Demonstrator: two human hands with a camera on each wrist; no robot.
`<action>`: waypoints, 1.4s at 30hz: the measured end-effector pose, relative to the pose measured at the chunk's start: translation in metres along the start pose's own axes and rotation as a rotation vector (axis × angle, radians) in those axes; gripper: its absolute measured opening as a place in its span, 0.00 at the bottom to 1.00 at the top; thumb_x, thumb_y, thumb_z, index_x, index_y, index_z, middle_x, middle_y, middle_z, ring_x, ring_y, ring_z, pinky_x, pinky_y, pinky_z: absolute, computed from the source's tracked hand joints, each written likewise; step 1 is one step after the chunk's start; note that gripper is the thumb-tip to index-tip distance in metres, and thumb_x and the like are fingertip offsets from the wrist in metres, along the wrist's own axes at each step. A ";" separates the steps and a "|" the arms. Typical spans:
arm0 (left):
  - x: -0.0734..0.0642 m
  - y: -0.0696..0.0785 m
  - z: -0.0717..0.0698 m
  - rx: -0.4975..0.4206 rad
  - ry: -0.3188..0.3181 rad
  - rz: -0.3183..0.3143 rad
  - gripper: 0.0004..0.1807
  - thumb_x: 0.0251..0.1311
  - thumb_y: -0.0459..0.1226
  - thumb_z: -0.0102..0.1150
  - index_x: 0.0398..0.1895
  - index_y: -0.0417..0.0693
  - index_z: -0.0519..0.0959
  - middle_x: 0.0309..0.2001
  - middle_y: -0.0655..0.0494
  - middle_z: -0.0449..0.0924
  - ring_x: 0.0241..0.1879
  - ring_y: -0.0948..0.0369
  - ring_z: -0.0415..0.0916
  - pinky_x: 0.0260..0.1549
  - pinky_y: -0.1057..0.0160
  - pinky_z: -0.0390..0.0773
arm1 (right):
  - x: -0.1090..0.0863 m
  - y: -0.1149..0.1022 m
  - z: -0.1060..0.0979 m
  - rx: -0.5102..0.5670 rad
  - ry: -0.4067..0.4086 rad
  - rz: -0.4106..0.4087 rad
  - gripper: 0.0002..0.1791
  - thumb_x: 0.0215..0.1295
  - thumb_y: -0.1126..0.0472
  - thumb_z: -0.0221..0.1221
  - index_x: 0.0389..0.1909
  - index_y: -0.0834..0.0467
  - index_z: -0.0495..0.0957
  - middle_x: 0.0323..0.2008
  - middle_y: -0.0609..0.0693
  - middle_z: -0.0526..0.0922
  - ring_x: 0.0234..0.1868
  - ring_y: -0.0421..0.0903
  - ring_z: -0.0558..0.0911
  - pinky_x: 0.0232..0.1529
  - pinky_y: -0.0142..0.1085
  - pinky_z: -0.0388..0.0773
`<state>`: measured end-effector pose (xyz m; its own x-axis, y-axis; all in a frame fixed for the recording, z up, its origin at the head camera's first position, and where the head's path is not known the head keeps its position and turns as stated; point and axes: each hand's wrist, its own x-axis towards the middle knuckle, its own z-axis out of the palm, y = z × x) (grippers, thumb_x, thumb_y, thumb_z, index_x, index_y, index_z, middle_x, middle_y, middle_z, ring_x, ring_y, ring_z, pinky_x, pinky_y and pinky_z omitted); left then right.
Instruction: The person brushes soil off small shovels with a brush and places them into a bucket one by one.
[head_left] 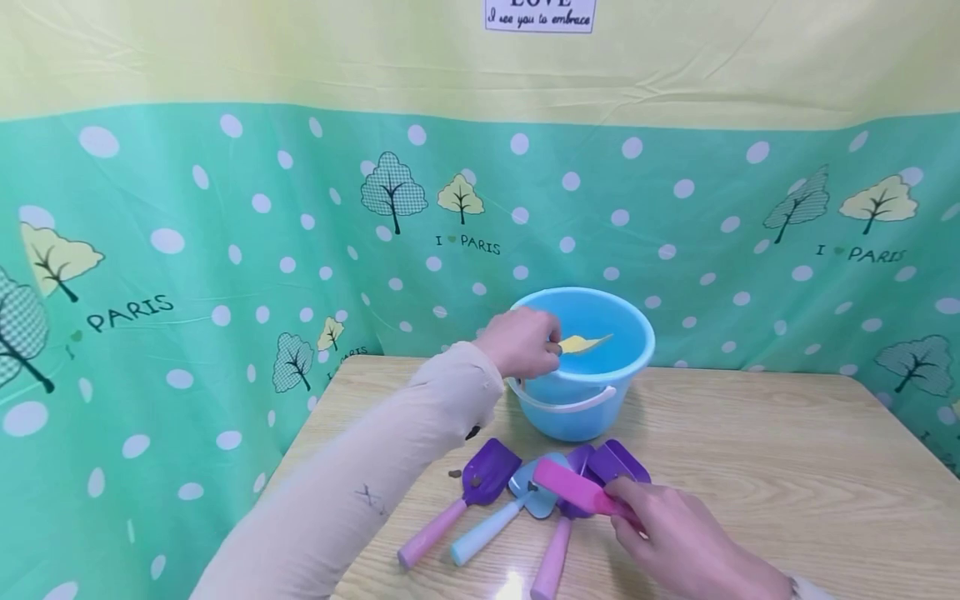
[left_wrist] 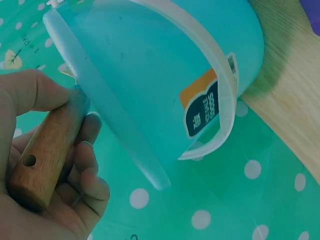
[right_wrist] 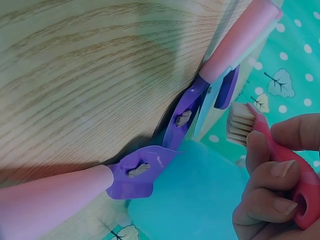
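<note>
Over the rim of a light blue bucket [head_left: 573, 421], my left hand [head_left: 522, 343] grips the wooden handle [left_wrist: 47, 150] of a small trowel; its yellow blade [head_left: 583, 344] shows above the bucket's opening. My right hand [head_left: 678, 525] holds a pink brush [head_left: 573, 485] by its handle, with pale bristles [right_wrist: 240, 125] seen in the right wrist view. Beneath the brush lie toy shovels: a purple one [head_left: 489, 473] with a pink handle, a blue one [head_left: 491, 531], another purple one with a pink handle [head_left: 552, 558], and a purple scoop [head_left: 618, 461] partly hidden by my hand.
Small dark clumps [right_wrist: 138, 170] sit on the shovel blades, and one clump [head_left: 455, 473] is on the wooden table [head_left: 750, 450]. The bucket's white carrying handle [head_left: 570, 407] hangs down its front. A green dotted cloth [head_left: 697, 208] surrounds the table behind and at the sides.
</note>
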<state>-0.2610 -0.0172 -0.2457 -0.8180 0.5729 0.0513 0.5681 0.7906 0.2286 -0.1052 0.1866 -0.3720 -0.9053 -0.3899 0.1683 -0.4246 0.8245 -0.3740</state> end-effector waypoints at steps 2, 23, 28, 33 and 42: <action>0.004 0.001 0.004 0.003 -0.006 0.003 0.05 0.58 0.37 0.50 0.33 0.50 0.77 0.29 0.60 0.75 0.16 0.65 0.74 0.19 0.65 0.75 | -0.001 0.000 0.000 0.000 0.008 -0.002 0.10 0.57 0.61 0.62 0.41 0.51 0.79 0.18 0.33 0.65 0.18 0.30 0.64 0.18 0.27 0.63; 0.047 -0.003 0.030 -0.005 -0.121 -0.096 0.04 0.54 0.37 0.58 0.33 0.52 0.80 0.31 0.60 0.79 0.33 0.60 0.75 0.32 0.63 0.76 | -0.010 0.009 -0.007 0.010 -0.032 0.047 0.13 0.58 0.61 0.62 0.45 0.52 0.79 0.18 0.34 0.66 0.18 0.31 0.64 0.18 0.27 0.63; 0.052 -0.003 0.031 -0.035 -0.154 -0.158 0.04 0.55 0.36 0.59 0.35 0.51 0.79 0.32 0.58 0.79 0.34 0.59 0.75 0.34 0.61 0.75 | -0.011 0.011 -0.008 0.004 -0.025 0.049 0.12 0.58 0.61 0.62 0.44 0.51 0.79 0.18 0.33 0.66 0.18 0.30 0.64 0.18 0.27 0.63; 0.051 0.000 0.030 -0.044 -0.180 -0.184 0.03 0.55 0.34 0.58 0.32 0.51 0.79 0.30 0.56 0.78 0.31 0.58 0.73 0.31 0.61 0.73 | -0.011 0.012 -0.008 0.004 -0.028 0.047 0.12 0.58 0.61 0.62 0.44 0.52 0.79 0.18 0.33 0.66 0.18 0.30 0.64 0.18 0.27 0.63; 0.032 0.013 0.020 -0.167 -0.220 -0.319 0.05 0.62 0.34 0.55 0.39 0.52 0.75 0.36 0.55 0.75 0.37 0.56 0.71 0.35 0.59 0.73 | -0.011 0.013 -0.006 0.012 -0.038 0.060 0.12 0.57 0.61 0.62 0.43 0.54 0.79 0.19 0.33 0.68 0.19 0.30 0.65 0.19 0.27 0.64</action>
<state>-0.2779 0.0153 -0.2606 -0.9015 0.3517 -0.2522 0.2521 0.9005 0.3544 -0.1007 0.2036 -0.3732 -0.9283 -0.3552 0.1103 -0.3690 0.8423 -0.3930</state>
